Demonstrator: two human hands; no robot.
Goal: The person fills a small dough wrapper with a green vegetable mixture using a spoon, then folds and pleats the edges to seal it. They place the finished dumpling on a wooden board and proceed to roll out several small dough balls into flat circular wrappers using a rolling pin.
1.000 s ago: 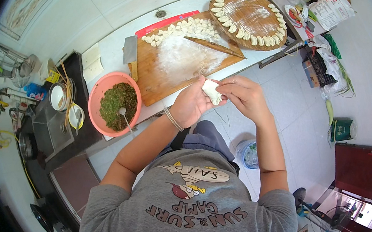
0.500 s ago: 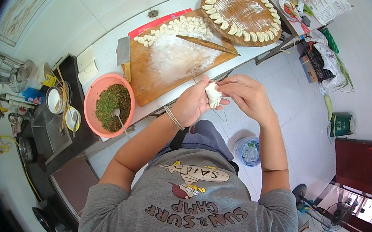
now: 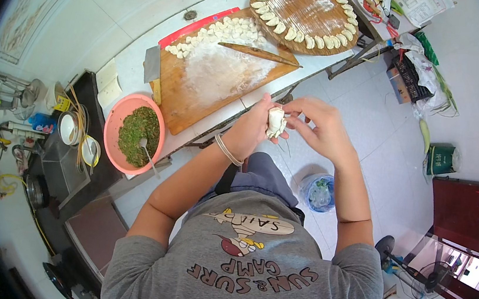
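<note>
Dumpling (image 3: 276, 123) held in L hand (image 3: 249, 128), fingertip end of grip; R hand (image 3: 320, 128) nr R edge, pinch unclear.

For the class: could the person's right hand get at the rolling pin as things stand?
Probably yes: the rolling pin lies uncovered on the floured board, and nothing visible blocks the way from the right hand. That hand is at the dumpling in the left hand, though.
</note>
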